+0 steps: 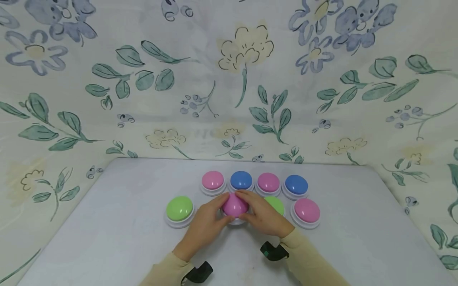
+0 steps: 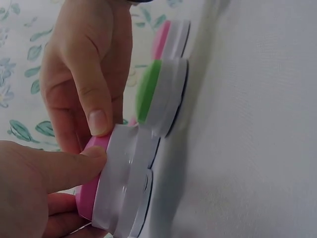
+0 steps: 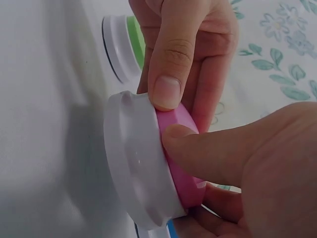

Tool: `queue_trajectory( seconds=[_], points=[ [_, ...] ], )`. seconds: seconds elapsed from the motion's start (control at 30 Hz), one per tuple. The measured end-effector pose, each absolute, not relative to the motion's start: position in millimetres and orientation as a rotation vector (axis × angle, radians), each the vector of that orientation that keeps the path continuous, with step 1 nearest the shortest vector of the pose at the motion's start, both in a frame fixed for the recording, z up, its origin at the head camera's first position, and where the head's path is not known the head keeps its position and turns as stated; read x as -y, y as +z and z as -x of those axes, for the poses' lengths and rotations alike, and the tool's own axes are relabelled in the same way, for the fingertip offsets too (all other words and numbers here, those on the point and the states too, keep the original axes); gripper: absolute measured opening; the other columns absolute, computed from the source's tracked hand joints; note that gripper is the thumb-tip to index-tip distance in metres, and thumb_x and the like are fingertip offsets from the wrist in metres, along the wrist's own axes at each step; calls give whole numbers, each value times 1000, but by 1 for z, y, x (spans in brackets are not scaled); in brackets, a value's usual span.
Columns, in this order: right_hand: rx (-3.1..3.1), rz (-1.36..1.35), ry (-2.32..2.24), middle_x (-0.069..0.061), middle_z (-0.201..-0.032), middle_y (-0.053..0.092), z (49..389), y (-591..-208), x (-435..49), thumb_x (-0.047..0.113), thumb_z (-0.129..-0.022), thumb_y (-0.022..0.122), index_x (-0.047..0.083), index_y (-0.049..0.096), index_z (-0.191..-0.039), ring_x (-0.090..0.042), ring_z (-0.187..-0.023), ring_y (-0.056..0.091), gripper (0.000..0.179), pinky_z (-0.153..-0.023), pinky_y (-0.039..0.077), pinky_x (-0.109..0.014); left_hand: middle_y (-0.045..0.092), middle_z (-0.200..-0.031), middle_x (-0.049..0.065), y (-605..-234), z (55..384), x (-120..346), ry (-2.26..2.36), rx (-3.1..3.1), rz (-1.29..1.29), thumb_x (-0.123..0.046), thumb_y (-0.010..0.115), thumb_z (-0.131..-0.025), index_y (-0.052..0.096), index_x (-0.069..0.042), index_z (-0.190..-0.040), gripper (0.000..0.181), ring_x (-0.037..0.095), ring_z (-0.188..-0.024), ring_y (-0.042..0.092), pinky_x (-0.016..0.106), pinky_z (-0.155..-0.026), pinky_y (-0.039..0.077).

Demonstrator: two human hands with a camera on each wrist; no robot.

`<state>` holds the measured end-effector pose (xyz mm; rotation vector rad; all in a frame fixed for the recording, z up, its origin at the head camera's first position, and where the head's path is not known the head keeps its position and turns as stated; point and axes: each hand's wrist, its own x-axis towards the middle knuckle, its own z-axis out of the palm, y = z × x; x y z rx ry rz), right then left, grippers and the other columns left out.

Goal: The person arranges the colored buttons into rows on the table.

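Note:
A pink dome push button [image 1: 235, 205] with a round white base [image 3: 141, 158] is between both hands at the middle of the group. My left hand [image 1: 206, 223] grips its left side, thumb at the near edge of the dome and fingers round the far side. From the right, my right hand [image 1: 267, 217] holds the same dome, its thumb [image 3: 167, 91] pressed where pink cap meets white base. Both thumbs lie close together in the wrist views. A green button [image 1: 274, 204] is partly hidden behind the right hand; another green button [image 1: 179, 209] sits left of the left hand.
Behind the hands stands a row of pink [image 1: 212, 180] and blue [image 1: 241, 180] buttons, ending in a blue one [image 1: 296, 185]. Another pink button [image 1: 307, 210] is at the right. The white table [image 1: 107, 238] meets a floral cloth backdrop [image 1: 229, 79].

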<state>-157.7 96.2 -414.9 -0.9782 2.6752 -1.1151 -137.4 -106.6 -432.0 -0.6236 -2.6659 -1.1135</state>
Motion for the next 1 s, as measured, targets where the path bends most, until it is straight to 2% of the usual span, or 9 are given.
queue_trajectory(
  seconds=[0.37,1.0],
  points=[
    [-2699,1053,-1057,-23,-150,44,162,-422,-102,0,-94,66,-6,41,-148,-38,-137,46,60,-109,42,-49,59,-138,21,-440,142,97,-1115,2662,624,-7,79,-84,55,8,-137,61,33,-129,56,45,-106,47],
    [-2733,952,-965,-26,-151,43,162,-420,-101,-1,-94,66,-8,41,-148,-42,-139,43,60,-110,40,-52,59,-139,20,-450,149,92,-1045,2698,622,-11,79,-86,55,7,-138,61,34,-128,57,45,-105,48]
  ],
)
